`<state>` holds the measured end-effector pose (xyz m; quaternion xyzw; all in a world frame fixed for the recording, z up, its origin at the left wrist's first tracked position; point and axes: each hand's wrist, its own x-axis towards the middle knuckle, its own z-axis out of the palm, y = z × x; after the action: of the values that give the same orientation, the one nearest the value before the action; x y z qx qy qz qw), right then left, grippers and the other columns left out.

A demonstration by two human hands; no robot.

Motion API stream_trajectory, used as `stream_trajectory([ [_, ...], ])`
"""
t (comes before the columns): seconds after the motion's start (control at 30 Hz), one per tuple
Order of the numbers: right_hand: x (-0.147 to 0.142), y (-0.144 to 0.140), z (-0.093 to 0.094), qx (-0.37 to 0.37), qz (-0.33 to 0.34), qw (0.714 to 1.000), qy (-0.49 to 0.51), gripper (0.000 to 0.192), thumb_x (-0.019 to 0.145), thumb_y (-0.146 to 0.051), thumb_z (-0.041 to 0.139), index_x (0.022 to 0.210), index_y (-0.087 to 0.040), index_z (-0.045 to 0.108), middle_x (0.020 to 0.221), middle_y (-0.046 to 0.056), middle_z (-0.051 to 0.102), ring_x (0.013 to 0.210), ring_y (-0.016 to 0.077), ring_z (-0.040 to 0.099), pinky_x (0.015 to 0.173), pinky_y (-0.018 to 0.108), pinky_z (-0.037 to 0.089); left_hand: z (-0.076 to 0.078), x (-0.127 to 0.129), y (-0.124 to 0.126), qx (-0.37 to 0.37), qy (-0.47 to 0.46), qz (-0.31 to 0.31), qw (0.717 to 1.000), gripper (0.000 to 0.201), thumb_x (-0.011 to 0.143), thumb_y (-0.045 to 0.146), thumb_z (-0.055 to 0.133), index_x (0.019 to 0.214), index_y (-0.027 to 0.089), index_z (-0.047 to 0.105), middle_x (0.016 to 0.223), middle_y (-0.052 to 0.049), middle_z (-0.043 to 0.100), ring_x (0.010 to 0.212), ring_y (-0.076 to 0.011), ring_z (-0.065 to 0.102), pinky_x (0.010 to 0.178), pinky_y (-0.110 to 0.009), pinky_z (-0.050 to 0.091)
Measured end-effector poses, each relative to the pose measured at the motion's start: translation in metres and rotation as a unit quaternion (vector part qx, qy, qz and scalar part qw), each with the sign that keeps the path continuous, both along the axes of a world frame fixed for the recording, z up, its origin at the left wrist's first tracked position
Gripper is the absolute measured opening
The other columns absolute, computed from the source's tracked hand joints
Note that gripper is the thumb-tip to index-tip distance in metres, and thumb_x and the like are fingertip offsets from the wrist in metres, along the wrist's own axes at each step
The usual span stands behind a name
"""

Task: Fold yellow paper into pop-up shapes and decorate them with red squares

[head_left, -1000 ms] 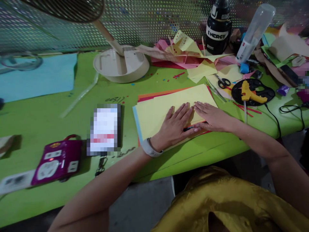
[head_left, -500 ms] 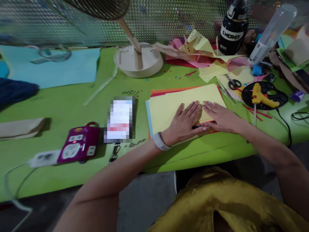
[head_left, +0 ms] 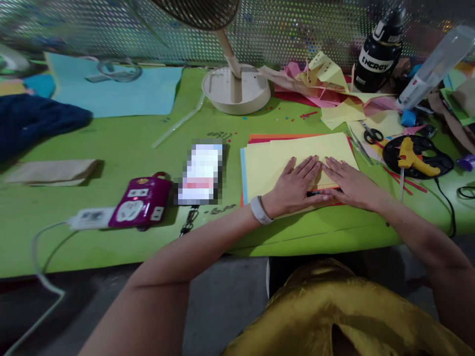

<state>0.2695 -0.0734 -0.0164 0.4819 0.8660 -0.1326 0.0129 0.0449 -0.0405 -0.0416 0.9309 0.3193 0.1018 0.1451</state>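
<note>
A stack of coloured paper (head_left: 274, 153) lies on the green table, a yellow sheet on top and blue, orange and red edges peeking out. My left hand (head_left: 297, 185) lies flat on the yellow sheet, fingers stretched out. Beside it my right hand (head_left: 345, 180) also rests flat, its fingertips close to the left ones. The thumbs nearly meet near the stack's front edge. Between the hands shows a dark, thin item with a red zigzag edge (head_left: 324, 191), mostly covered; I cannot tell what it is.
Right of the stack are scissors (head_left: 372, 134) and a yellow glue gun (head_left: 413, 158) on a black tray. Paper scraps (head_left: 322, 74), a black bottle (head_left: 378, 57) and a fan base (head_left: 237, 94) stand behind. Leftward lie a phone (head_left: 201, 173) and a purple power strip (head_left: 143, 202).
The camera view has shifted, so the table's things appear farther right. Both hands stay flat on the paper in nearly the same pose.
</note>
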Motion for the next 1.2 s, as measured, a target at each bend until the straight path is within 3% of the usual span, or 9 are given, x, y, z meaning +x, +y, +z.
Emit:
stream_trajectory([
  [0.2,0.0,0.001,0.0,0.009,0.0,1.0,-0.004,0.083,0.099,-0.067,0.027,0.159,-0.01,0.028,0.165,0.017,0.024,0.154,0.0302,0.022,0.125,0.052,0.025,0.002,-0.005,0.003,-0.002,0.009,-0.02,1.0,0.097,0.09,0.082,0.021,0.16,0.015,0.018,0.166,-0.018,0.024,0.155,-0.0293,0.022,0.125,-0.053,0.008],
  [0.4,0.011,-0.004,0.006,0.016,-0.004,1.0,-0.026,0.088,0.097,-0.072,0.022,0.158,-0.009,0.03,0.164,0.017,0.026,0.152,0.0299,0.027,0.125,0.053,0.021,0.007,-0.032,0.005,0.004,0.049,-0.001,0.999,0.106,0.088,0.084,0.017,0.159,0.006,0.017,0.166,-0.023,0.021,0.156,-0.0303,0.017,0.125,-0.05,0.012],
  [0.67,0.035,-0.015,0.007,0.036,-0.041,0.997,-0.049,0.089,0.097,-0.072,0.017,0.158,-0.008,0.03,0.162,0.02,0.03,0.152,0.0314,0.027,0.123,0.059,0.022,0.001,-0.063,0.004,0.012,0.048,0.03,0.998,0.099,0.091,0.08,0.026,0.162,0.015,0.007,0.167,-0.019,0.02,0.155,-0.0317,0.018,0.125,-0.053,0.011],
  [0.87,0.039,-0.016,0.011,0.02,-0.051,0.997,-0.053,0.091,0.096,-0.075,0.015,0.158,-0.01,0.032,0.163,0.018,0.03,0.152,0.0317,0.028,0.123,0.058,0.024,-0.001,-0.071,0.002,0.017,0.067,0.048,0.996,0.099,0.091,0.08,0.026,0.162,0.013,0.01,0.167,-0.02,0.02,0.154,-0.0338,0.02,0.124,-0.055,0.014],
  [0.97,0.04,-0.012,0.012,0.007,-0.059,0.997,-0.055,0.088,0.097,-0.073,0.018,0.156,-0.01,0.035,0.162,0.018,0.032,0.151,0.0328,0.03,0.122,0.058,0.027,0.007,-0.072,0.005,-0.008,0.089,0.058,0.994,0.101,0.09,0.081,0.024,0.161,0.01,0.018,0.166,-0.02,0.024,0.154,-0.034,0.022,0.124,-0.055,0.015],
  [1.07,0.041,-0.005,0.019,0.01,-0.048,0.998,-0.05,0.085,0.098,-0.069,0.022,0.151,-0.007,0.043,0.16,0.02,0.037,0.15,0.033,0.033,0.121,0.055,0.03,0.026,-0.07,0.015,-0.045,0.099,0.056,0.992,0.099,0.088,0.084,0.024,0.157,0.012,0.032,0.162,-0.019,0.035,0.15,-0.0346,0.032,0.122,-0.056,0.02],
  [1.2,0.03,0.01,0.045,0.085,-0.064,0.994,-0.009,0.065,0.101,-0.059,0.034,0.131,-0.01,0.063,0.143,0.021,0.058,0.136,0.0341,0.051,0.108,0.05,0.043,0.057,-0.057,0.032,0.02,-0.003,0.106,0.994,0.078,0.091,0.075,0.036,0.134,0.015,0.06,0.144,-0.016,0.059,0.136,-0.0344,0.051,0.111,-0.049,0.04],
])
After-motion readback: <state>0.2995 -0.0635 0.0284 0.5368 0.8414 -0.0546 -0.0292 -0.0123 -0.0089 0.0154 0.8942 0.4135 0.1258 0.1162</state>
